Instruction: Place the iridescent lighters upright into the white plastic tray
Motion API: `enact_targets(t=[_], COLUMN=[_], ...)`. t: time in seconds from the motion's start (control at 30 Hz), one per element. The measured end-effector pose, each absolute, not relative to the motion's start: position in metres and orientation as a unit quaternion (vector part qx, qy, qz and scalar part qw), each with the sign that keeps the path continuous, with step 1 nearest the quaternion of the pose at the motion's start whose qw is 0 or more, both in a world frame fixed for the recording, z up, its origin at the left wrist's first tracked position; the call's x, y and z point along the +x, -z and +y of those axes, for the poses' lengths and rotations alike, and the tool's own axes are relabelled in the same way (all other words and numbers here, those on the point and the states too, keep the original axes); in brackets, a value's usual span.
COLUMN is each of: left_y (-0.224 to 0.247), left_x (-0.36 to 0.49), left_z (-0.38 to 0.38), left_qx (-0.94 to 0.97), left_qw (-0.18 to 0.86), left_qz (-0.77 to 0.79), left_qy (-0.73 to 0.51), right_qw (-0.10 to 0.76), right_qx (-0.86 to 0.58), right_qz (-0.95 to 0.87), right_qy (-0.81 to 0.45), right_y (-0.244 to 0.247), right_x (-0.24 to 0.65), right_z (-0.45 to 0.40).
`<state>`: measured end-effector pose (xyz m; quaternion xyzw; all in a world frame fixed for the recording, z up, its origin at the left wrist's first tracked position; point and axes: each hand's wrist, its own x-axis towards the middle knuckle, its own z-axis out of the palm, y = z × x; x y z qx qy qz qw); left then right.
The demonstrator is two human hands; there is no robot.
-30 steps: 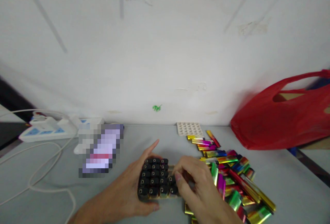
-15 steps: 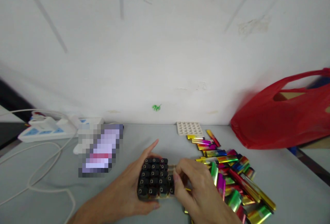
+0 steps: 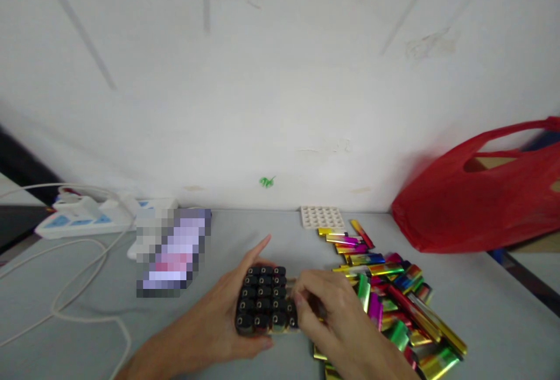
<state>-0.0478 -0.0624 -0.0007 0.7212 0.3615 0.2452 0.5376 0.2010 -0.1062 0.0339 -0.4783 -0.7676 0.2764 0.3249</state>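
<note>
A block of upright lighters with black tops (image 3: pixel 265 298) stands low in the middle of the grey table. My left hand (image 3: pixel 219 324) wraps its left side and front, index finger pointing up past it. At the block's right edge, my right hand (image 3: pixel 330 310) has its fingertips pinched on a lighter pressed against the block; the lighter itself is mostly hidden by the fingers. A pile of shiny multicoloured lighters (image 3: pixel 389 292) lies loose just right of my right hand.
An empty white tray with round holes (image 3: pixel 321 216) sits by the wall. A red plastic bag (image 3: pixel 481 193) fills the right. A white power strip (image 3: pixel 83 219) and cable (image 3: pixel 70 298) lie at the left, beside a blurred-out object (image 3: pixel 172 251).
My right hand has drawn slightly in toward the block's right edge. The view has shifted a little; my left hand keeps its hold.
</note>
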Motion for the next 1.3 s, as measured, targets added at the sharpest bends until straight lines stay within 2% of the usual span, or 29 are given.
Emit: enact_targets(t=[0.17,0.3,0.43,0.6,0.77,1.03,1.13,1.3], left_y=[-0.001,-0.001,0.000,-0.001,-0.002,0.003,0.004,0.001], left_x=[-0.047,-0.046,-0.046,-0.045,-0.045,-0.047,-0.046,-0.047], left_z=[-0.062,-0.062,-0.063,-0.064,-0.063,-0.064,-0.064,-0.063], left_qx=[0.714,0.700,0.689,0.690,0.694,0.681,0.674,0.695], left_qw=[0.554,0.575,0.587,0.584,0.581,0.597,0.609,0.582], left_qz=[0.345,0.340,0.343,0.346,0.346,0.338,0.330,0.337], left_qy=[-0.253,-0.251,-0.250,-0.252,-0.248,-0.256,-0.257,-0.253], right_qw=[0.359,0.384,0.269,0.160,0.126,0.157,0.222,0.407], right_qx=[-0.517,-0.604,-0.697,-0.726,-0.733,-0.728,-0.708,-0.610], right_qz=[-0.748,-0.696,-0.659,-0.653,-0.653,-0.654,-0.666,-0.657], right_qy=[-0.212,-0.058,0.087,0.144,0.144,0.129,0.072,-0.173], right_y=[-0.026,-0.019,-0.011,0.000,-0.002,0.004,0.005,-0.014], right_x=[0.202,0.208,0.216,0.225,0.230,0.237,0.233,0.218], right_z=[-0.103,-0.095,-0.085,-0.080,-0.080,-0.076,-0.075,-0.080])
